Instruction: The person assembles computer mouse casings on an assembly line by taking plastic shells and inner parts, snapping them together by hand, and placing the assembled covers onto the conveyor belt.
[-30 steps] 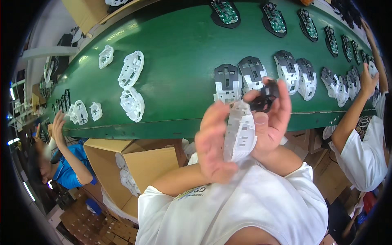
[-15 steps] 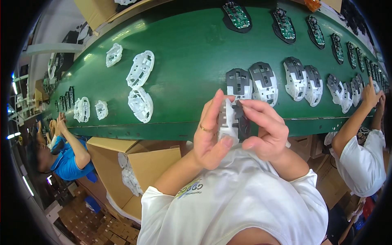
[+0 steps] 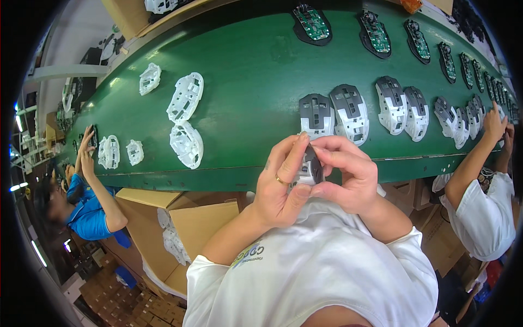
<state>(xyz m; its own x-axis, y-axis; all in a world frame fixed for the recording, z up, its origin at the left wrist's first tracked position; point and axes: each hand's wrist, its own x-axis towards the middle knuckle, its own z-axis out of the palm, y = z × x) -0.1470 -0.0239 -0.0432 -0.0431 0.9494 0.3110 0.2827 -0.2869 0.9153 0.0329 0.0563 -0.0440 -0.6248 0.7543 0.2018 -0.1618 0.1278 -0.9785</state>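
Observation:
Just in front of the table's near edge, both my hands grip one computer mouse shell, a white part with a dark grey cover on it. My left hand holds its left side, thumb low and fingers along the top. My right hand pinches the other side with thumb and fingertips. Much of the shell is hidden by the fingers. Right beyond my hands lies a grey-and-white mouse shell, with a second shell close beside it.
White shell parts lie left on the green table. More grey-and-white shells sit to the right; black bases with green circuit boards line the far side. An open carton holds white parts below. Co-workers work at both sides.
The shell has been turned in my hands, so its dark cover now faces up between my fingers. At the left, a co-worker's hand has risen toward the dark parts.

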